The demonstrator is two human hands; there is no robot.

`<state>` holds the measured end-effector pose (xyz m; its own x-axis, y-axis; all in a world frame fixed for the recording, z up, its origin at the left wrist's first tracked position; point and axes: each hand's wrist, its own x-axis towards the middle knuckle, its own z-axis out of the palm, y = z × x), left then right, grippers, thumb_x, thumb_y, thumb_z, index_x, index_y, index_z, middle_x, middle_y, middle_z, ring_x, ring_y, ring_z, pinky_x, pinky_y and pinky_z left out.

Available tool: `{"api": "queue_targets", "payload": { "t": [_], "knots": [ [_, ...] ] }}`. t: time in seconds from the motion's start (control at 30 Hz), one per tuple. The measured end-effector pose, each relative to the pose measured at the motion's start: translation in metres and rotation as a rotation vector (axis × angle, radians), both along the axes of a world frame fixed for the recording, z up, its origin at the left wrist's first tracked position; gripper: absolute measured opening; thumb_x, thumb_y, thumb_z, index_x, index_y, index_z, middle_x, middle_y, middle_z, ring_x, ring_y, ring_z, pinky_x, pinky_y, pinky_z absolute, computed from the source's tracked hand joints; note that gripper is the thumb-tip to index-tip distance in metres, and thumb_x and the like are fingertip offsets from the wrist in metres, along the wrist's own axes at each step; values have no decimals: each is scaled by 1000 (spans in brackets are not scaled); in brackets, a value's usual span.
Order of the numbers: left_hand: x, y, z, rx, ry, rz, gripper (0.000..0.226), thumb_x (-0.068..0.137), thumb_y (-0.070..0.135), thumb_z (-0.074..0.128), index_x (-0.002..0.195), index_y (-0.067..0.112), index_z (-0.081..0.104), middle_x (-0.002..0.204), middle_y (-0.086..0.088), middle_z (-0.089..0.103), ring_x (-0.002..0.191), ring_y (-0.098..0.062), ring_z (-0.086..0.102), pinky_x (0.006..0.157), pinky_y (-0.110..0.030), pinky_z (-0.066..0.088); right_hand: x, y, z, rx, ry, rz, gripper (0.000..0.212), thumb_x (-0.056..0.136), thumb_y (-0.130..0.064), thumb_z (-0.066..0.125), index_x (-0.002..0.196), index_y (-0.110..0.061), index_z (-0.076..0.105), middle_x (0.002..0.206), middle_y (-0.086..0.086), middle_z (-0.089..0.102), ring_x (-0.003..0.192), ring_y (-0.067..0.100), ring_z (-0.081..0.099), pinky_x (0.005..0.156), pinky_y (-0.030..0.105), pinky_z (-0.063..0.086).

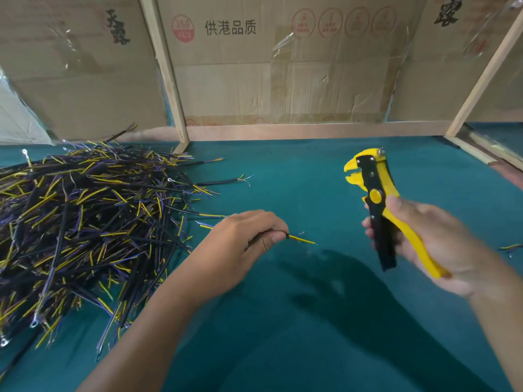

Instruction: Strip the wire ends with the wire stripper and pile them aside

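The yellow-and-black wire stripper (373, 202) was gripped by the right hand (433, 241), jaws apart, while the left hand (243, 236) pinched a black-sheathed wire (300, 239).

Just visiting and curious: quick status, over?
Left hand pinching one wire. Right hand gripping stripper, raised, apart from wire. Pile at left. Nothing between.

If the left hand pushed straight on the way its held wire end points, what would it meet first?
Probably nothing on the green cloth: the left hand aims its wire rightward toward the wire stripper in the right hand, though depth is unclear.
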<state>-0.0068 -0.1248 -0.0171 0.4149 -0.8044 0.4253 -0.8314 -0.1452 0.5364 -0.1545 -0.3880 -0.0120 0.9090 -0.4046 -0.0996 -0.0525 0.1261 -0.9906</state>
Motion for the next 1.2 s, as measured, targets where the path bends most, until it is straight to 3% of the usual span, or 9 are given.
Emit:
{"api": "queue_targets", "payload": {
  "t": [0.07,0.17,0.23,0.33,0.5,0.7,1.2],
  "knots": [
    [2,3,2,-22,-12,2,16,101,23,53,97,16,67,84,11,61,80,-9,53,74,-20,40,-4,11,2,204,-47,237,44,76,-32,78,110,-5,74,105,18,69,90,25,69,80,39,60],
    [8,9,4,-28,-67,48,20,102,31,51,99,23,69,88,16,62,85,-8,53,82,-32,39,-4,29,-5,207,8,415,32,80,-18,68,109,-4,73,107,25,68,98,38,68,89,49,57],
    [11,13,6,-44,-57,66,17,102,33,49,100,31,66,92,17,62,88,-11,54,85,-42,40,-2,41,-11,255,41,462,22,84,-10,67,104,-3,71,96,24,65,90,40,66,88,54,56],
    [13,16,8,-88,8,68,13,102,35,49,103,38,62,95,19,62,92,-15,56,86,-48,42,1,56,-18,284,45,547,19,85,-16,72,100,-4,69,87,20,60,83,35,61,85,56,54],
    [8,15,9,-128,100,30,16,100,39,47,105,36,62,97,16,63,93,-18,58,86,-46,44,5,66,-25,247,4,690,21,89,-22,75,102,-8,66,97,23,65,89,38,64,86,50,53],
    [7,13,10,-114,147,-24,17,101,36,47,104,36,64,93,18,61,91,-15,56,83,-23,39,7,66,-30,224,-51,729,23,92,-24,72,102,-6,62,90,20,61,85,35,61,86,53,51],
    [2,12,13,-101,207,-45,16,100,31,49,101,35,64,88,22,59,86,-10,53,80,-18,38,8,68,-35,215,-79,773,28,93,-33,71,94,-7,59,81,13,58,74,29,59,80,49,52]
  ]
}}
